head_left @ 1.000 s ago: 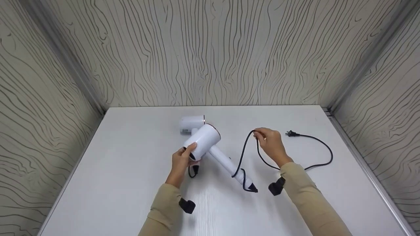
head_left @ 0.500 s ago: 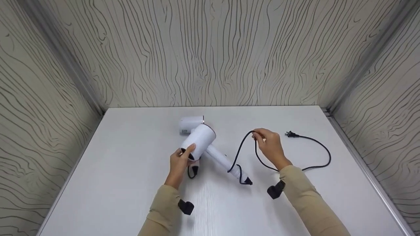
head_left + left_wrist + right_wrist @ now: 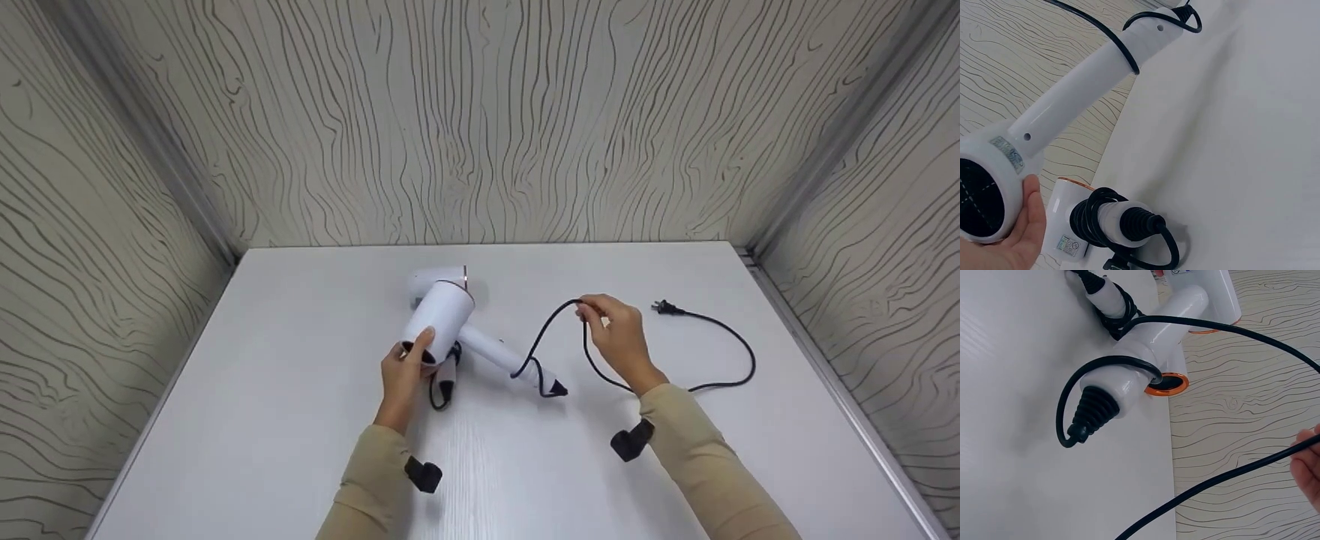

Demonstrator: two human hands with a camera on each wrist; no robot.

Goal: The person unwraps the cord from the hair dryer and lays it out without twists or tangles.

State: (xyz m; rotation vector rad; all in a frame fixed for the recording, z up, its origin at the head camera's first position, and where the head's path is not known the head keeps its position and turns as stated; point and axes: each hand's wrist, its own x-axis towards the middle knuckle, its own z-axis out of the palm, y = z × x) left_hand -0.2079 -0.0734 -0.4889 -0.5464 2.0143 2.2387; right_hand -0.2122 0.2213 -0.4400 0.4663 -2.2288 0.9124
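Note:
My left hand point(image 3: 403, 375) grips the rear end of a white hair dryer point(image 3: 441, 315), thumb on top of its barrel. The dryer is held over the table, its handle point(image 3: 1072, 95) slanting down to the right. Around the handle's lower end loops a black power cord point(image 3: 1109, 360), coming out of a ribbed sleeve. My right hand point(image 3: 619, 334) pinches that cord to the right of the dryer, raising it into an arch. Behind and partly hidden lies a second white hair dryer point(image 3: 435, 277), its own cord point(image 3: 1098, 216) wound in a bundle round its handle.
The cord's two-pin plug point(image 3: 666, 307) lies on the white table point(image 3: 300, 450) at the right, with the cord curving beside it. Wood-grain panels point(image 3: 480, 120) enclose the table at the back and both sides.
My left hand has moved slightly left and turned the dryer, so its handle end has swung up and to the left. The right hand stays almost in place, still pinching the cord.

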